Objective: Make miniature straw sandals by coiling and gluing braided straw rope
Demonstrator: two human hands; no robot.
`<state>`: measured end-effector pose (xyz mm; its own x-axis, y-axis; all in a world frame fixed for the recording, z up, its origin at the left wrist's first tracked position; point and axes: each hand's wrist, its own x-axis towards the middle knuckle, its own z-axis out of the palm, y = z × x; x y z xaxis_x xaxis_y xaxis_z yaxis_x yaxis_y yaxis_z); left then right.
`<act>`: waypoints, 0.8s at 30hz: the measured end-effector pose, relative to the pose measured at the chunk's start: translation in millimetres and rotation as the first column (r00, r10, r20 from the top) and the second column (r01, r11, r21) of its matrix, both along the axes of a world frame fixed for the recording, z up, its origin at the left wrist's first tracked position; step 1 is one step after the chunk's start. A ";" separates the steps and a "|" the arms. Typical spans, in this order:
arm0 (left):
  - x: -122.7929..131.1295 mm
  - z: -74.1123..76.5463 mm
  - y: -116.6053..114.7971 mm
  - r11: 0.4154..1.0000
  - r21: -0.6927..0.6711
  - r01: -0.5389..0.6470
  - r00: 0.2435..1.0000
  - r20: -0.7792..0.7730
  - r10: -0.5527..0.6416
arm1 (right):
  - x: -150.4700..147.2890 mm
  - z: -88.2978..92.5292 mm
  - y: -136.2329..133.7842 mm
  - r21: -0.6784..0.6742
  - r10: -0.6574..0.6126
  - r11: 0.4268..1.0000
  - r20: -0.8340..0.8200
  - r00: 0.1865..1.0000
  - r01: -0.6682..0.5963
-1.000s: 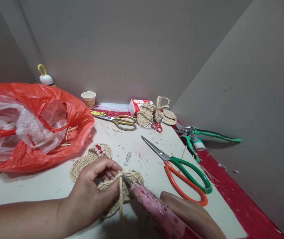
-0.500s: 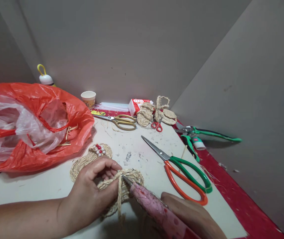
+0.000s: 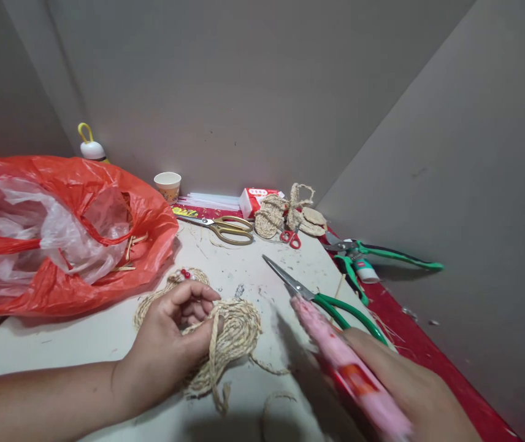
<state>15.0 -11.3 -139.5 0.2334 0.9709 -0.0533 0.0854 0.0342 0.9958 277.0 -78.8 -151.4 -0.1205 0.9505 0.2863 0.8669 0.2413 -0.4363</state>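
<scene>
My left hand pinches a coiled straw-rope sole between thumb and fingers. A loose end of the rope hangs down over its front. In my right hand is a pink glue gun, held away to the right of the sole. Its nozzle end is blurred and overlaps the large scissors, whose green handle shows while the orange one is hidden. Behind my left hand lies a second straw-rope sole with red and white beads, partly covered.
A red plastic bag fills the left. Along the back stand a paper cup, white sticks, gold-handled scissors, a red-and-white box, straw-rope pieces and small red scissors. Green-handled pruners lie right.
The glue gun has moved away from the sole, back to the right, and now covers the orange scissor handle. My left hand keeps its hold, with the sole tilted a little more toward me.
</scene>
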 end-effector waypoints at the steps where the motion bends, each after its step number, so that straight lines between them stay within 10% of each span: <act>1: -0.2 0.2 -0.3 1.000 -0.006 0.000 1.000 0.016 0.000 | 2.8 -1.3 3.8 -0.024 -0.031 0.999 0.106 0.994 0.033; 7: -1.5 2.0 -2.5 0.999 -0.023 0.026 0.998 0.062 -0.025 | 19.6 2.4 12.6 -0.197 0.050 0.980 0.357 0.933 0.023; 12: -0.5 2.7 -7.1 0.998 -0.002 0.061 0.996 0.061 -0.061 | -8.8 32.1 11.3 -0.198 -0.056 0.980 -0.105 0.993 0.034; 18: -3.3 -3.7 -12.1 0.997 0.044 0.070 0.996 0.058 -0.073 | -82.3 32.8 29.1 -0.477 -0.283 0.752 -0.857 0.430 -0.455; 24: -3.4 -5.3 -8.4 0.941 0.312 0.131 0.986 -0.143 -0.090 | -91.8 18.5 33.1 -0.539 -0.398 0.745 -0.832 0.386 -0.394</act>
